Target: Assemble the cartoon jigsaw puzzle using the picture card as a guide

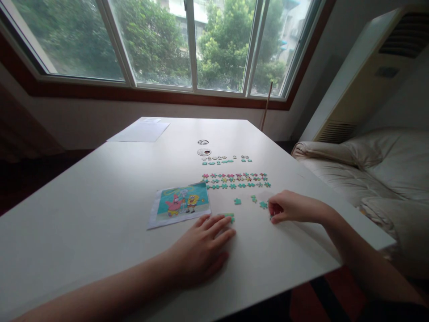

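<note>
Left hand: the left of the two hands (pixel 208 245) lies palm down, fingers extended and slightly spread, gripping nothing; its fingertips reach a small green jigsaw section (pixel 229 218), partly covered.
Right hand: the right of the hands (pixel 284 207) has its fingers curled toward the thumb in a nearly closed pinch; a speck of green shows by the fingertips, but I cannot tell if it is gripped.
Loose pieces: a teal, knobbed jigsaw piece (pixel 237 201) lies between the hands; a small green piece (pixel 254 198) and another teal piece (pixel 263 205) lie nearer the right hand.
Near rows: multicoloured jigsaw pieces in pink, yellow and teal (pixel 234 180) are laid out in three lines beyond the loose ones.
Far rows: mostly teal jigsaw pieces (pixel 219 161) form two gappy lines farther back.
Picture sheet: a white-bordered paper with a colourful cartoon print (pixel 183 203) lies just beyond the left hand.
Discs: two round, pale, dark-rimmed discs (pixel 204 152) sit behind the far rows.
Desk: smooth, white-topped desk (pixel 110 188), with white paper (pixel 140 131) at its far left corner.
</note>
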The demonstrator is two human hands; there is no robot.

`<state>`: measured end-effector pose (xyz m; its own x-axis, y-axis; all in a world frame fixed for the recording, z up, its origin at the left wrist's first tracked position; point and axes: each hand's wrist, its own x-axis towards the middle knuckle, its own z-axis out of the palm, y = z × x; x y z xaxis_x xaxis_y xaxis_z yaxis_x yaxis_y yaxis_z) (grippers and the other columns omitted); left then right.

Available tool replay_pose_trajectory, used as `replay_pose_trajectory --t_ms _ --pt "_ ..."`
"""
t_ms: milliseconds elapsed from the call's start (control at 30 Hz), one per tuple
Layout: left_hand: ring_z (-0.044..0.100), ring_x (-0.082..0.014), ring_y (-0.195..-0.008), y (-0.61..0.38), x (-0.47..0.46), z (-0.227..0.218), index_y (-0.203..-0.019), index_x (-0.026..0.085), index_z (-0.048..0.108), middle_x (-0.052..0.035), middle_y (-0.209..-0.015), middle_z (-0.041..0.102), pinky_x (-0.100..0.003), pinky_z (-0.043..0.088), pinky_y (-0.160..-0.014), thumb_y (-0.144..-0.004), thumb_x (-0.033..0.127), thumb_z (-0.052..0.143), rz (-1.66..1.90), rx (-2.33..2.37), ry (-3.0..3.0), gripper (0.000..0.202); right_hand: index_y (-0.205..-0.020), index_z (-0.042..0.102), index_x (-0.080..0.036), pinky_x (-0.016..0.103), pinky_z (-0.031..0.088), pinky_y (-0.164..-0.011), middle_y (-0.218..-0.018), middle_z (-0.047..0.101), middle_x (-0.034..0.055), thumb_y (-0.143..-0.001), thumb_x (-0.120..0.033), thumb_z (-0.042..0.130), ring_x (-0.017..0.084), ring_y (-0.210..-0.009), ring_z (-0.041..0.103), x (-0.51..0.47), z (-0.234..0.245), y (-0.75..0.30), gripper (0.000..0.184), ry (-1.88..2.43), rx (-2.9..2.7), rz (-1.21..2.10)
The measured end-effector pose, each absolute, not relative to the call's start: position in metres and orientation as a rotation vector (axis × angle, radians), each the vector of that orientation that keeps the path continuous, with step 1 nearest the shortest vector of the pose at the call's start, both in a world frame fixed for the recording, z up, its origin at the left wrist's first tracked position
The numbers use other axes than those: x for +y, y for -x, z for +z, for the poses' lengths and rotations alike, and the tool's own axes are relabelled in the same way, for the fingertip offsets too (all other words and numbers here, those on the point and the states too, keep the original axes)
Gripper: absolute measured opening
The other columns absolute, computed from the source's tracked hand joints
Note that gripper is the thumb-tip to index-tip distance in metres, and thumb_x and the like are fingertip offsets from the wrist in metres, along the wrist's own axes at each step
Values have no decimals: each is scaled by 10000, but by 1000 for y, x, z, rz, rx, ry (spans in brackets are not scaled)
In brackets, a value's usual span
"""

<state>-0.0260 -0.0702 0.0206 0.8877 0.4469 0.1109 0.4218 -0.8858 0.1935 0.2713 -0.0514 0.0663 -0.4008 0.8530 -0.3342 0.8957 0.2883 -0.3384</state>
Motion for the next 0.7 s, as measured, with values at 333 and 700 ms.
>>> replay_pose_trajectory --t_ms 333,700 --pt "401 -306 -1221 26 -71 22 -1242 214 426 -110 -1350 440 -518 328 -988 -837 252 452 261 659 -2897 407 -846 622 -178 284 423 -816 -940 613 58 -793 0 391 154 -893 549 -54 56 -239 297 -1114 2965 -816" --pt "401 -306 -1223 25 -71 22 -1254 204 419 -117 -1356 432 -514 342 -978 -836 251 455 249 655 -2905 422 -856 559 -184 257 389 -631 -822 590 27 -770 -316 623 154 -717 521 -53 49 -239 170 -1500 2784 -644"
